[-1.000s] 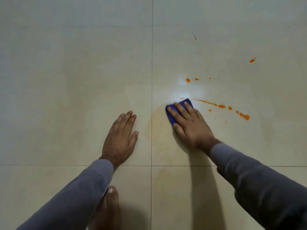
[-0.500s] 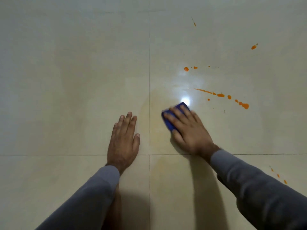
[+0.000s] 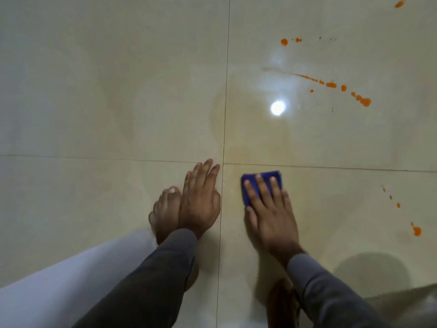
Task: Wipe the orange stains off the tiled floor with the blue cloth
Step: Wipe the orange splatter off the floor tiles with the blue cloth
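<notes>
My right hand [image 3: 272, 216] lies flat on the folded blue cloth [image 3: 262, 179], pressing it to the cream tiled floor [image 3: 106, 91] just below a grout line. Only the cloth's front part shows past my fingers. My left hand [image 3: 201, 197] rests flat on the floor left of the cloth, fingers together, holding nothing. An orange streak with drops [image 3: 335, 87] lies on the far right tile. Small orange spots [image 3: 285, 42] sit further off, and a row of drops [image 3: 416, 230] marks the tile right of the cloth.
My bare left foot [image 3: 164, 209] sits just left of my left hand, partly under it. A faint yellowish smear [image 3: 238, 129] covers the tile beyond the cloth. A lamp glare [image 3: 277, 108] reflects there. One more orange drop [image 3: 399, 4] lies at the top right.
My right hand has dragged the cloth back toward me, across the grout line onto the nearer tile. The left hand has drawn back too, and the view has tilted down.
</notes>
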